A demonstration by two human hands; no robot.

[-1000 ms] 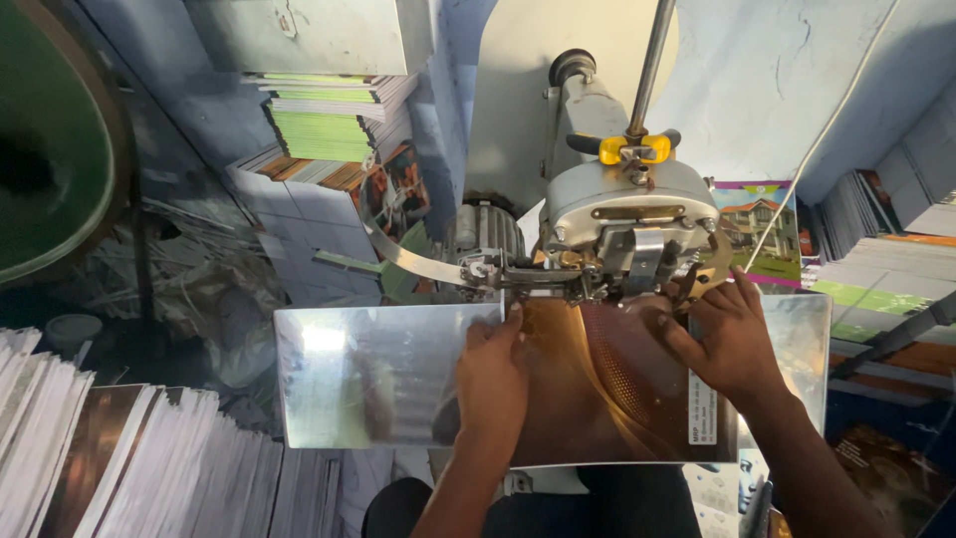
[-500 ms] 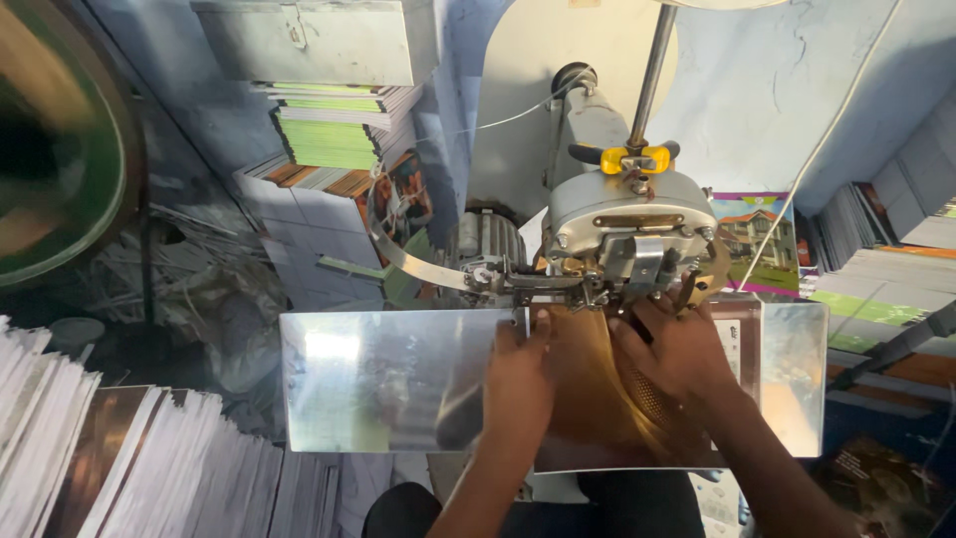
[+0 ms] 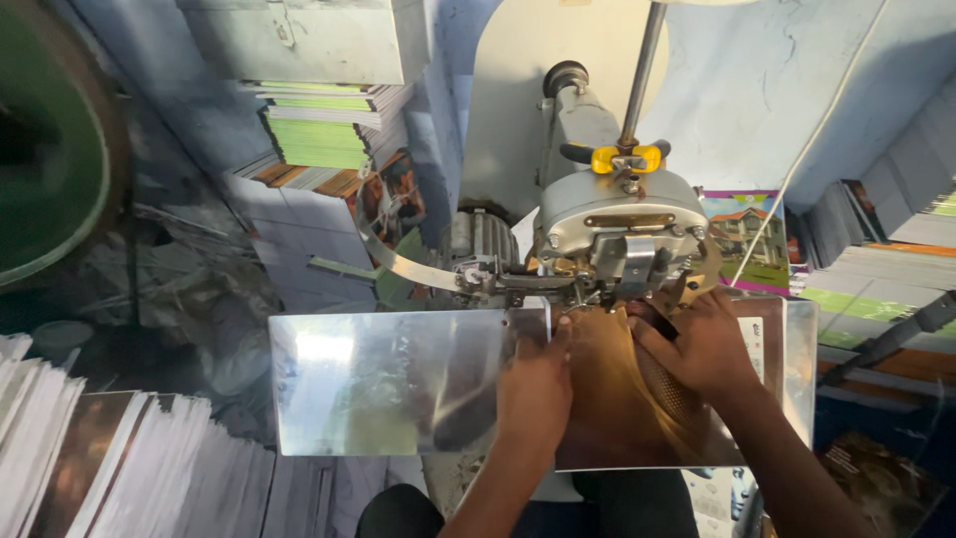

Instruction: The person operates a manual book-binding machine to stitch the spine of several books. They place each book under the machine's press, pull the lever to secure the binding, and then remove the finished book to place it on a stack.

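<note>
Far left: dark green wheel (image 3: 45, 149), cut off by the frame edge. Lower left: fanned stacks of white-edged booklets (image 3: 110, 468), partly cropped. Upper centre-left: pile of green and orange booklets (image 3: 319, 139) against the blue wall.

Centre: shiny metal plate (image 3: 378, 384), reflective, surface detail hard to read under glare. Left hand (image 3: 536, 394) flat on the brown booklet (image 3: 607, 408), fingers extended and pressing down, not clenched, fingertips close under the machine head. Booklet lying on the plate, spine region directly beneath the grey stitching machine (image 3: 622, 224); front edge hanging just over the plate's near side. Yellow wing fitting (image 3: 622, 157) on the vertical rod above the head.

Right of centre: right hand (image 3: 702, 344) palm-down on the booklet's right part, fingers spread and slightly curled, pressing rather than gripping. Point of contact between machine and booklet hidden behind fingertips and the head housing; cannot tell whether any finger pinches an edge. Far right: further booklet stacks (image 3: 876, 279), blurred, partly cropped.
</note>
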